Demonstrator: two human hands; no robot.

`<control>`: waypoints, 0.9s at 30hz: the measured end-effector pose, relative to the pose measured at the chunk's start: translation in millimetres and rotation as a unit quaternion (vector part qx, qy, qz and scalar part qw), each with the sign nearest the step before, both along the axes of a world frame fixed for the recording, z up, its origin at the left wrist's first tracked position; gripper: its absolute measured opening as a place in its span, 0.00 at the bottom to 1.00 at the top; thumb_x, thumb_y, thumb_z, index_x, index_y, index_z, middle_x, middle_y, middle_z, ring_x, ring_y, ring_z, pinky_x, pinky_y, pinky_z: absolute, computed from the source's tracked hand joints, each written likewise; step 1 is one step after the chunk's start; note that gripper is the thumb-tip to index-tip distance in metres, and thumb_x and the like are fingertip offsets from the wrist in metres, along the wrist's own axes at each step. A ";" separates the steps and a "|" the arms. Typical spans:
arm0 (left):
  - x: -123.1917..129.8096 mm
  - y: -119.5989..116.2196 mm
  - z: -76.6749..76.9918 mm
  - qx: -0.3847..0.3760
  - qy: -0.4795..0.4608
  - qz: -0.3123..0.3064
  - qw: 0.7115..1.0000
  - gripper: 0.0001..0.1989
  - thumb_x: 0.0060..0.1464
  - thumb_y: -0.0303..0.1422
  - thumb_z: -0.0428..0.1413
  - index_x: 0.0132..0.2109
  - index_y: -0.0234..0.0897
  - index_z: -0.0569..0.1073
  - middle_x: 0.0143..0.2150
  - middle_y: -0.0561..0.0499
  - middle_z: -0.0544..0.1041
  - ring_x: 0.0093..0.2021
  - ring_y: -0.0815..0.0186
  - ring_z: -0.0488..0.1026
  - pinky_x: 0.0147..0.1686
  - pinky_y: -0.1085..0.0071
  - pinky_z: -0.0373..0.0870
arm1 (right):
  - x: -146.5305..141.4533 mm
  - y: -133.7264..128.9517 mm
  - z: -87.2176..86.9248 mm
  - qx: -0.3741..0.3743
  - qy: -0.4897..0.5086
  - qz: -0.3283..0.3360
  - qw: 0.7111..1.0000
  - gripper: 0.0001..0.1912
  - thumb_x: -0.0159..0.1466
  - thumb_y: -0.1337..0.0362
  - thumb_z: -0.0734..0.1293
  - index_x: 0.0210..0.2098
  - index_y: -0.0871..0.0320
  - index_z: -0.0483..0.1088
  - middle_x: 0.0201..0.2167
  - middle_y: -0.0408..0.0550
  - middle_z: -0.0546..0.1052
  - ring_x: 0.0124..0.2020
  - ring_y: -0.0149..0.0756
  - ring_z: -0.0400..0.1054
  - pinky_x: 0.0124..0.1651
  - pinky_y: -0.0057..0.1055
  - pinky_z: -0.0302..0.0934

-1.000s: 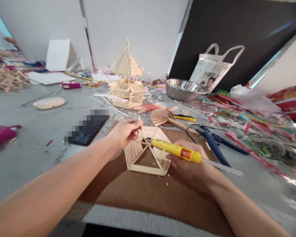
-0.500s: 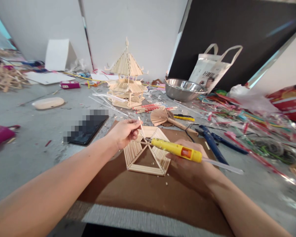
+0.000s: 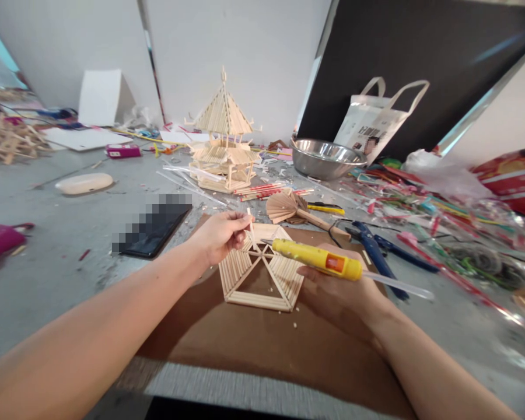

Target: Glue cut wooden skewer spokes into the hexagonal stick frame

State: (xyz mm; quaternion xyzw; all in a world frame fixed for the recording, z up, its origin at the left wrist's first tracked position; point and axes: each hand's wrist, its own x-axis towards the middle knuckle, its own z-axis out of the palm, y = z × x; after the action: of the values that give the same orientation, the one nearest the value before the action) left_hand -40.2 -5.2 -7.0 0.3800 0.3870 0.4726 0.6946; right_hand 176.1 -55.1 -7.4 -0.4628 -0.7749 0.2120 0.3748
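Observation:
Pinched between thumb and fingers of my left hand is a short thin wooden stick, its lower end hanging above a six-sided stick frame. The frame has spokes meeting at its centre and rows of sticks filling several sections; it lies on a brown board. My right hand is wrapped round a yellow hot glue gun, with a clear glue stick poking out of its back. The gun's nozzle points left, close to the wooden stick but apart from it.
Behind the board stands a stick pagoda model. A phone lies left of it. Toward the right are a paper fan shape, a yellow cutter, blue-handled pliers, a metal bowl and tangled scraps.
My right hand has drawn the glue gun slightly up and right, so its nozzle has left the frame's centre. The stick in my left hand has tilted a little more upright.

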 end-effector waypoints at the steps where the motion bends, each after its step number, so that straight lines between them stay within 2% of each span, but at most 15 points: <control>1: 0.2 -0.9 0.7 0.002 0.007 -0.005 1.000 0.05 0.46 0.27 0.52 0.24 0.32 0.65 0.16 0.57 0.60 0.13 0.81 0.54 0.12 0.82 0.48 | 0.7 1.2 -0.9 0.007 -0.011 -0.004 1.000 0.09 0.48 0.59 0.66 0.19 0.56 0.63 0.18 0.43 0.67 0.19 0.32 0.60 0.22 0.30 0.57; 3: 1.0 -3.2 2.2 0.010 0.032 -0.026 0.999 0.06 0.45 0.28 0.53 0.24 0.33 0.64 0.15 0.58 0.59 0.13 0.80 0.54 0.12 0.82 0.48 | 2.9 4.6 -4.2 0.009 -0.007 -0.007 1.000 0.08 0.47 0.59 0.66 0.21 0.55 0.64 0.19 0.43 0.68 0.20 0.32 0.62 0.23 0.30 0.59; 7: 3.8 -8.7 3.1 0.061 0.108 -0.076 0.989 0.06 0.44 0.31 0.54 0.25 0.33 0.65 0.15 0.59 0.59 0.13 0.80 0.53 0.11 0.82 0.50 | 6.8 10.4 -11.1 -0.037 0.089 -0.026 0.995 0.12 0.48 0.58 0.66 0.31 0.55 0.68 0.27 0.44 0.73 0.28 0.35 0.67 0.31 0.33 0.64; 10: 6.5 -11.9 2.4 0.114 0.171 -0.091 0.974 0.06 0.44 0.33 0.54 0.27 0.33 0.67 0.16 0.59 0.59 0.13 0.80 0.53 0.11 0.82 0.51 | 6.6 10.9 -10.8 -0.054 0.126 -0.044 0.990 0.13 0.47 0.58 0.66 0.32 0.55 0.69 0.30 0.45 0.74 0.32 0.36 0.68 0.35 0.35 0.64; 13: 8.4 -14.0 2.8 0.136 0.210 -0.105 0.963 0.07 0.44 0.34 0.53 0.28 0.33 0.68 0.17 0.59 0.58 0.13 0.79 0.52 0.11 0.82 0.52 | 5.0 9.9 -7.6 -0.061 0.146 -0.041 0.987 0.13 0.46 0.59 0.67 0.32 0.55 0.69 0.31 0.45 0.74 0.32 0.36 0.68 0.36 0.35 0.65; 27: 8.9 -15.5 5.2 0.147 0.223 -0.093 0.959 0.07 0.43 0.34 0.53 0.28 0.34 0.69 0.15 0.59 0.58 0.13 0.79 0.52 0.11 0.82 0.52 | 3.6 9.8 -5.8 -0.065 0.169 -0.046 0.982 0.13 0.45 0.60 0.68 0.31 0.57 0.69 0.31 0.46 0.75 0.31 0.37 0.69 0.36 0.38 0.65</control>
State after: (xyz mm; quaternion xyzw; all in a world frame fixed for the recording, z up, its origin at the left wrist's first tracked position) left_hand -31.3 -20.7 -1.7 0.6079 0.4213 0.3613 0.5678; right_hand 179.7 -45.3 -13.2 -0.4793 -0.6627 0.3194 0.4787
